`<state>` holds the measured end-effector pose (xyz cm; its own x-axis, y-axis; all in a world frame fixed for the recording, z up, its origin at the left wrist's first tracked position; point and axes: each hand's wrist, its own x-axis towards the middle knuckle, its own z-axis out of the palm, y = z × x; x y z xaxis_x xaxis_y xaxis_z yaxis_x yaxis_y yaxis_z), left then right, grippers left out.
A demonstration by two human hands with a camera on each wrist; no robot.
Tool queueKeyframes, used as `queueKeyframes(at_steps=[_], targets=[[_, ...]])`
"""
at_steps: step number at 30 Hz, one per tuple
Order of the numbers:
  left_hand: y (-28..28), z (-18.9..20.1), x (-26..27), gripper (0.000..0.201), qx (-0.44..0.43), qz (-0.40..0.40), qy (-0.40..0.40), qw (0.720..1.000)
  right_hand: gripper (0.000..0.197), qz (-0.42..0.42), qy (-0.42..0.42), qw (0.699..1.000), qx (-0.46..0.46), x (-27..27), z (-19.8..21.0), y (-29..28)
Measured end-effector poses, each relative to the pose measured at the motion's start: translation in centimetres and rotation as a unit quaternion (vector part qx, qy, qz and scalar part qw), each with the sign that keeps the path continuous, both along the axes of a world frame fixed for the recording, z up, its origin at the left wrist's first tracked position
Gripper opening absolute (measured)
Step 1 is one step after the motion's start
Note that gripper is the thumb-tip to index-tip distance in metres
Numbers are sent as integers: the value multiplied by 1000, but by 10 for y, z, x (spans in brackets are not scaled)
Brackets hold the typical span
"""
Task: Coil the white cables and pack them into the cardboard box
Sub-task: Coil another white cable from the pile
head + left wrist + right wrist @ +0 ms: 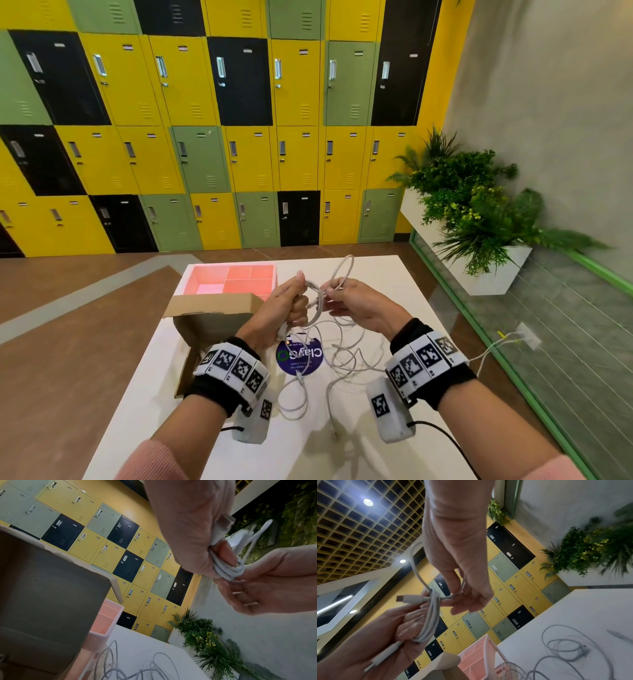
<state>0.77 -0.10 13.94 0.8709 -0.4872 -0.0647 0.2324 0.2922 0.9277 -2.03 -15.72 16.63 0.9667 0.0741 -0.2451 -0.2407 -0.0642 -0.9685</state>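
White cable (317, 301), partly wound into a coil, is clenched in the left hand (291, 305) above the table (394, 308), while the right hand (356, 301) pinches its free end beside the coil. More cables (342, 359) sprawl on the tabletop; cardboard box (205, 325) stands open at left.

I see the open cardboard box (209, 325) at left, loose white cables (346, 356) tangled mid-table, bare table (387, 274) beyond, pink tray (236, 279) behind box.
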Motion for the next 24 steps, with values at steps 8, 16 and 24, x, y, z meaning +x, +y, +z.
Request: queueKeyframes(at_steps=[8,16,24], targets=[[-1,-1,0,35,25,8,-17,1000,23,82,20,994,76,-11,5,-2],[-5,-3,5,35,17,5,-36,999,33,78,-17,997,16,-7,-6,5],[-4,-9,8,29,26,69,-64,995,30,47,-67,988,-128,-4,-3,5]])
